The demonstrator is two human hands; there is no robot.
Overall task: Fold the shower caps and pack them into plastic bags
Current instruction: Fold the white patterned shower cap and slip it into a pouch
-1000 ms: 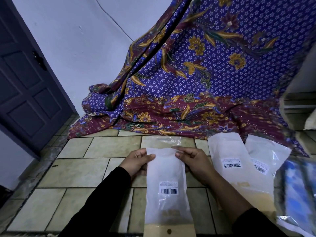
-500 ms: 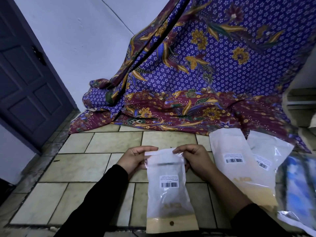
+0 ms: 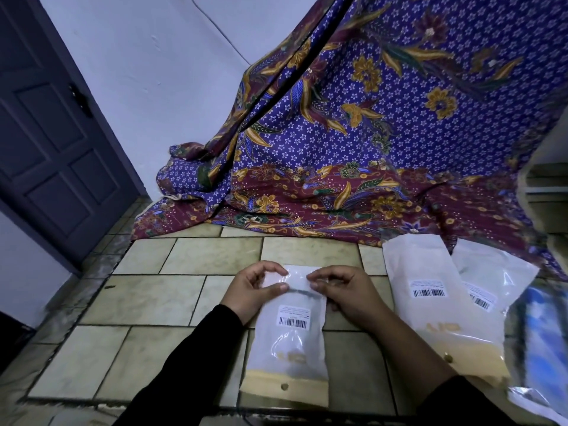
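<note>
The left hand [image 3: 255,292] and right hand [image 3: 349,295] each pinch the folded top flap of the plastic bag [image 3: 289,342], curled fingers and thumb closed on its corners.

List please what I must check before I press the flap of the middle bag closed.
1. Left hand and right hand pinch the flap: ok.
2. Flap is bent over along its whole width: cannot tell.
3. Middle bag lies on the tiled surface, barcode label up: ok.
4. Shower cap folded fully inside: cannot tell.
5. Two other bags lie apart, at the right: ok.
</note>
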